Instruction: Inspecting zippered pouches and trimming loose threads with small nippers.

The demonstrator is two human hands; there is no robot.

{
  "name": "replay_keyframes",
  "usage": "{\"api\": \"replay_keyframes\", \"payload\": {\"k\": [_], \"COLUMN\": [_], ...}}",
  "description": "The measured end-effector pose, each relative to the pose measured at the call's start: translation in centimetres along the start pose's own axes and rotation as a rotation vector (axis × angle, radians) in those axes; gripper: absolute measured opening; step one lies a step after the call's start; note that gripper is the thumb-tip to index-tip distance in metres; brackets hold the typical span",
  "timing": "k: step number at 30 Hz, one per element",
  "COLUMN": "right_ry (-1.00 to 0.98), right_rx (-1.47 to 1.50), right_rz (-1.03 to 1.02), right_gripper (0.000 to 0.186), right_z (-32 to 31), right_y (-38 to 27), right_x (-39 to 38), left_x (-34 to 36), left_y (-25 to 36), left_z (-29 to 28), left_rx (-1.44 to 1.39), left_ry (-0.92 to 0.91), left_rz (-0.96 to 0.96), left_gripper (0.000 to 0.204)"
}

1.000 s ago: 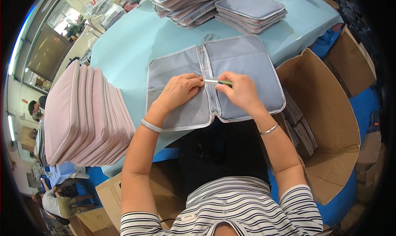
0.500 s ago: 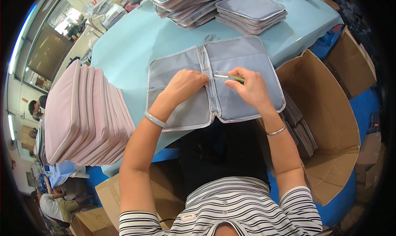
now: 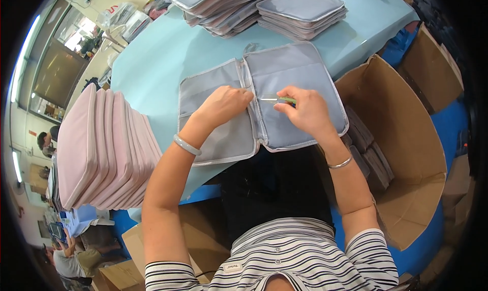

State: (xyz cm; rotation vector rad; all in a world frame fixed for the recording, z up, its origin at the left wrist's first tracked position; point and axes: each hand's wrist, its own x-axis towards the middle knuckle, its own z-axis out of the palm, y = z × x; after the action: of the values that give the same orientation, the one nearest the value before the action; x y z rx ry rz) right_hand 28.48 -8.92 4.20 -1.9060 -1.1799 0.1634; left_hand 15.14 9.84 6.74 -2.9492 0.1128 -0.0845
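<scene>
A grey-lined fabric case [image 3: 297, 69] with pale piped edges lies opened flat on the table's front edge, its spine running away from me. My left hand [image 3: 229, 105] rests on the left half, its fingers closed in a pinch at the spine. What lies between those fingertips is hidden. Over the right half, my right hand [image 3: 307, 110] is closed around a small pair of thread snips [image 3: 286, 99] with a green handle. Their thin metal blades point left toward the spine, a short way from my left fingertips.
Pink padded cases [image 3: 104, 148] stand in a leaning row at the table's left. Stacks of grey-lined cases [image 3: 302, 8] lie at the back of the blue-green table [image 3: 147, 62]. To my right, an open cardboard box [image 3: 406, 138] holds several dark items. People sit far left.
The snips' blades, spread apart before, now appear together. My right hand has turned slightly, and my left hand stays at the spine. The whole view has shifted a little.
</scene>
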Motion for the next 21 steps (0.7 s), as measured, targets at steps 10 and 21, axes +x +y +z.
{"api": "replay_keyframes", "payload": {"k": [10,21], "right_ry": [-0.033,-0.012], "right_rx": [-0.281,-0.397], "right_rz": [-0.18,-0.304], "right_gripper": [0.018,0.01], "right_z": [2.4,2.5], "right_y": [-1.5,-2.7], "right_x": [0.6,0.7], "left_x": [-0.6,-0.9], "left_y": [0.2,0.1], "left_z": [0.5,0.6], "left_rx": [-0.162,-0.19], "left_ry": [0.122,0.15], "left_rz": [-0.068,-0.096], "left_gripper": [0.01,0.01]}}
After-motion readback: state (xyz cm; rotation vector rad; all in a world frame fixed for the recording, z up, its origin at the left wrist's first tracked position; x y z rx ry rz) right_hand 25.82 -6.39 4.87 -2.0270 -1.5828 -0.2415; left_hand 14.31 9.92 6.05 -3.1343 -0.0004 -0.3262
